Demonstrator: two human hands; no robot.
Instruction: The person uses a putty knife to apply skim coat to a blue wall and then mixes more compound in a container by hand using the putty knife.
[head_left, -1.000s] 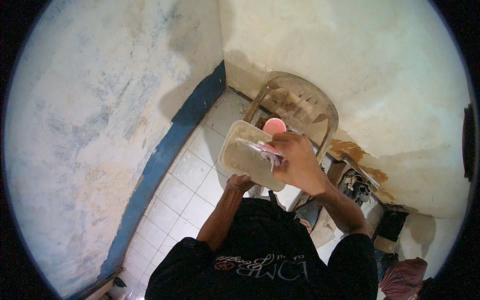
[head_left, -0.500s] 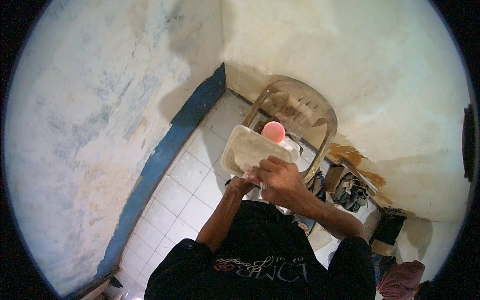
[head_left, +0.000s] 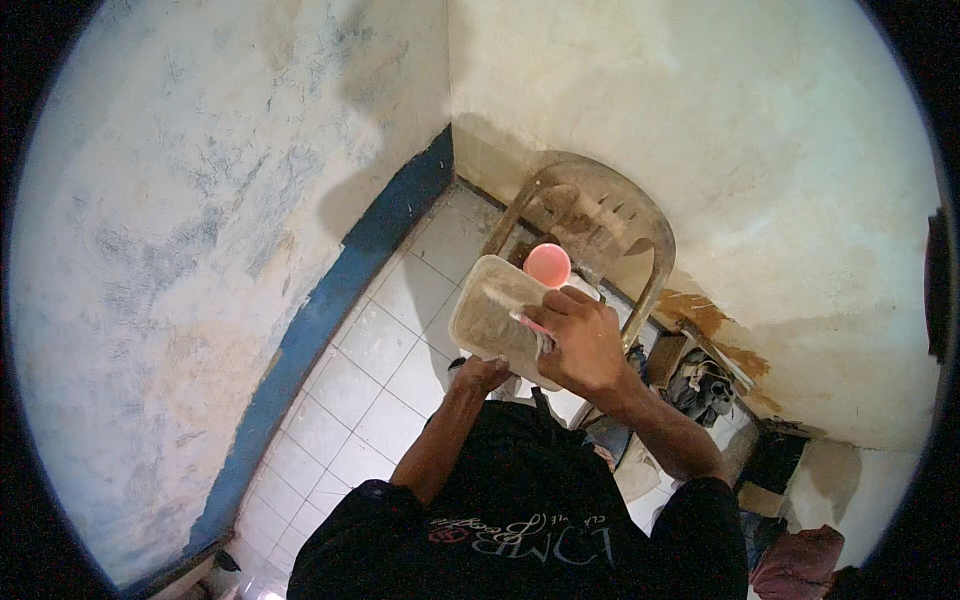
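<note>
My left hand [head_left: 482,374] is closed on the near edge of a shallow, off-white plastic tub [head_left: 476,335] with rounded corners, its inside coated with a greyish-beige residue. Over the tub's right part, my right hand [head_left: 585,345] grips what looks like a paintbrush [head_left: 530,321] with a pink handle. Its pale head points left, above the tub's inside; I cannot tell if it touches. Just beyond the tub, a pink cup [head_left: 547,266] stands on or over the seat of a stained plastic armchair [head_left: 655,215].
A pale patchy wall [head_left: 190,230] with a blue band [head_left: 330,270] runs along the left, meeting another wall [head_left: 700,110] behind the chair. White floor tiles [head_left: 365,340] lie below. Dark cloths [head_left: 700,392] and a black box [head_left: 775,455] stand at the right; reddish fabric [head_left: 800,562] lies at lower right.
My right hand has turned and shifted slightly right, and the brush now shows over the tub. The tub has moved slightly right and nearer. My left hand keeps its hold.
</note>
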